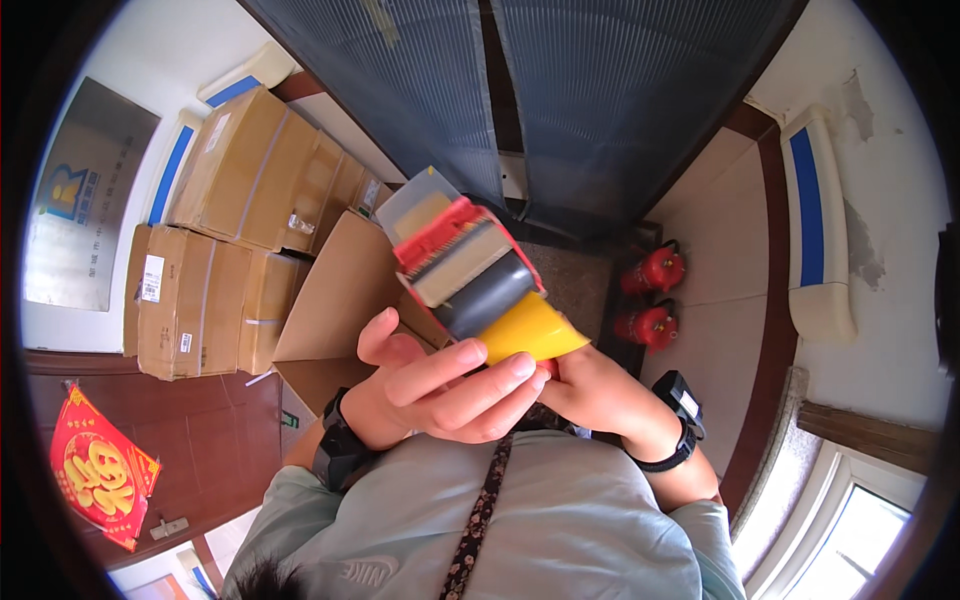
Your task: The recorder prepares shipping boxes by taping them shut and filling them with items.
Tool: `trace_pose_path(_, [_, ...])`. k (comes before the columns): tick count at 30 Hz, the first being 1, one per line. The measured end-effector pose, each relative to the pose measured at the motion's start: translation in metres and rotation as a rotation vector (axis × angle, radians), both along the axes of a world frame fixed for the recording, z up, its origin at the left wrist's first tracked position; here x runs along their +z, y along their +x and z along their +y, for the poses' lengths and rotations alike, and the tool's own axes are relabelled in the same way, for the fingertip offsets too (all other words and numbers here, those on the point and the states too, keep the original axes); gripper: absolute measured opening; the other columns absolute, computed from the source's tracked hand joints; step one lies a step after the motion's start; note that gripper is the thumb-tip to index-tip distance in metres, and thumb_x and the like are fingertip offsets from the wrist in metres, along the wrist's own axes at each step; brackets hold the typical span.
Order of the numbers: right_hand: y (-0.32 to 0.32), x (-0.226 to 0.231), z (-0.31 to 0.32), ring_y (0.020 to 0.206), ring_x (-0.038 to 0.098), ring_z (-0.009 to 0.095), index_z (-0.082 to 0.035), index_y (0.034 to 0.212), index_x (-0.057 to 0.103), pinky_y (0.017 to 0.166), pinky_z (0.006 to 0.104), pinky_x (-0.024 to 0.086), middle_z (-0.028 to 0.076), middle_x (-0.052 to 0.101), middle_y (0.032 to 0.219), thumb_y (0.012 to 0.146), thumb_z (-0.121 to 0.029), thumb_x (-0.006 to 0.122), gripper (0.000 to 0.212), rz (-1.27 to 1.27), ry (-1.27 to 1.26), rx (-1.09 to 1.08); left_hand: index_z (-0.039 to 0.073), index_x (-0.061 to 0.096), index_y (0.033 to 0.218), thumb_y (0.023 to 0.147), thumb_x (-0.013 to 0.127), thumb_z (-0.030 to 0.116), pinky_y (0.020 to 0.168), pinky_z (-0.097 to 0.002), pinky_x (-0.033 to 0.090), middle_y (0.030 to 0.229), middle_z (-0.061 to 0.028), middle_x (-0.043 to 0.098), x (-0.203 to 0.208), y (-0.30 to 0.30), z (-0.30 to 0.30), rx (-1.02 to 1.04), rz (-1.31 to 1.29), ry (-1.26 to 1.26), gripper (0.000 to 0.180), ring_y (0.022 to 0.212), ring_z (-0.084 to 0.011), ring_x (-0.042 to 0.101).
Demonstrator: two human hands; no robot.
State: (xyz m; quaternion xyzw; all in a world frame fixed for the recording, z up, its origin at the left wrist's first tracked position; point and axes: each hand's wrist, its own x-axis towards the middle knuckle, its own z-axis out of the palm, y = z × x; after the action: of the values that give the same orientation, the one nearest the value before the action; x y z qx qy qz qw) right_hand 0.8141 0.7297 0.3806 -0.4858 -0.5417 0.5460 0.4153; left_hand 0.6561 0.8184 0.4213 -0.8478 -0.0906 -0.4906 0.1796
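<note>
In front of my chest is a hand-held packing tape dispenser (pixel 430 245) with a red frame, a toothed edge, a dark roller and a clear plastic flap at its far end. A yellow piece (pixel 535 330), apparently its tape roll, bulges at the near end. My right hand (pixel 595 392) is closed at the dispenser's near end, where a bit of red shows; most of the grip is hidden. My left hand (pixel 450 388) has its fingers stretched out and apart, the tips at the near side of the yellow piece; whether they press on it I cannot tell.
An open cardboard box (pixel 330 290) stands just beyond my left hand, beside stacked sealed cartons (pixel 235 170). Dark ribbed curtain panels (pixel 610 100) hang ahead. Two red fire extinguishers (pixel 655 270) stand at right by the wall. A brown door (pixel 220 430) is at lower left.
</note>
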Motion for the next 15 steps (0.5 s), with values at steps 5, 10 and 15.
trace_pose_path(5, [-0.002, 0.009, 0.002, 0.101, 0.055, 0.035, 0.003, 0.118, 0.036, 0.084, 0.0363, 0.045, 0.022, 0.051, 0.108, 0.080, -0.012, 0.065, 0.050, -0.166, 0.032, -0.085, 0.030, 0.059, 0.097, 0.079, 0.061, 0.039, 0.101, -0.0520, 0.024, 0.109, 0.0145, 0.050, 0.007, -0.005, 0.001, 0.048, -0.013, 0.016, 0.020, 0.106, -0.0088, 0.044])
trace_pose_path(10, [-0.007, 0.003, -0.002, 0.098, 0.056, 0.032, 0.002, 0.119, 0.035, 0.082, 0.0346, 0.045, 0.022, 0.052, 0.105, 0.080, -0.012, 0.066, 0.051, -0.073, 0.006, -0.179, 0.026, 0.052, 0.098, 0.070, 0.063, 0.063, 0.101, -0.0546, 0.030, 0.101, 0.0042, 0.045, 0.013, -0.015, 0.008, -0.058, -0.034, 0.090, 0.048, 0.106, -0.0196, 0.041])
trace_pose_path(15, [-0.008, 0.008, -0.002, 0.090, 0.057, 0.025, 0.002, 0.118, 0.034, 0.079, 0.0318, 0.045, 0.018, 0.052, 0.100, 0.079, -0.006, 0.065, 0.050, -0.067, 0.041, -0.306, 0.027, 0.048, 0.107, 0.066, 0.072, 0.056, 0.102, -0.0559, 0.030, 0.110, 0.0023, 0.043, 0.005, -0.020, 0.011, 0.059, 0.067, 0.026, 0.056, 0.113, -0.0211, 0.038])
